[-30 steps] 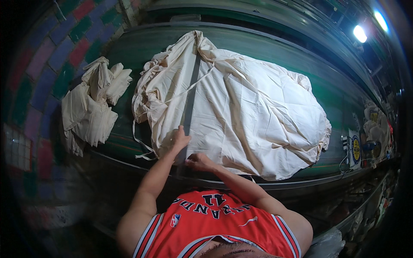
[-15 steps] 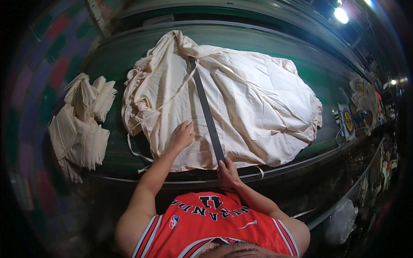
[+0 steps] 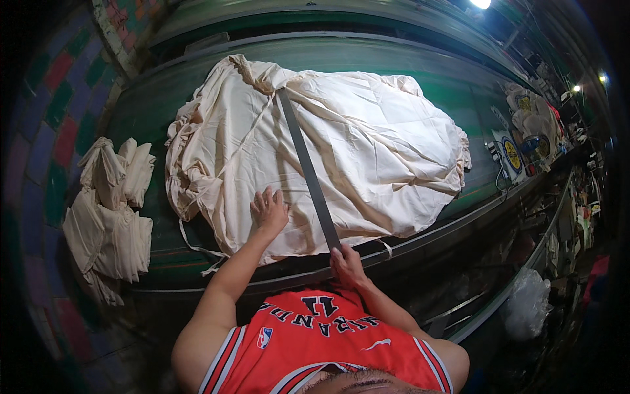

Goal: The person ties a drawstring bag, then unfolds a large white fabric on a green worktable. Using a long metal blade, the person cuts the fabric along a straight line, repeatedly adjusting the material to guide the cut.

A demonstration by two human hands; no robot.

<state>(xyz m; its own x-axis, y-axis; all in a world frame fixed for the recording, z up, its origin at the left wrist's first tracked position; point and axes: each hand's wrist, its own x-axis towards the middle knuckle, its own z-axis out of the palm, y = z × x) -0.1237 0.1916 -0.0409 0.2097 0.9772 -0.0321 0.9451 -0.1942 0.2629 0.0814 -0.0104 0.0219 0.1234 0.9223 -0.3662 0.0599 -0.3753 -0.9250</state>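
A large cream cloth piece (image 3: 387, 157) with gathered edges and thin ties lies spread over the green table (image 3: 459, 98). Across it, from the far edge to the near one, runs a long dark flat bar (image 3: 304, 161) like a straightedge. The near end of that bar is in my right hand (image 3: 348, 264), fingers wrapped round it at the table's front edge. To the left of the bar, my left hand (image 3: 269, 213) rests on the cloth with its fingers spread.
Folded cream cloths (image 3: 115, 230) are heaped at the table's left end. Toward the right end sit a round yellow-and-blue emblem (image 3: 510, 153) and crumpled pale items (image 3: 535, 118). A clear plastic bag (image 3: 527, 302) is low on the right, beyond the front rail.
My left hand has shifted slightly nearer on the cloth and its fingers have spread. My right hand keeps hold of the bar. The whole view has swung a little, shifting the scene left.
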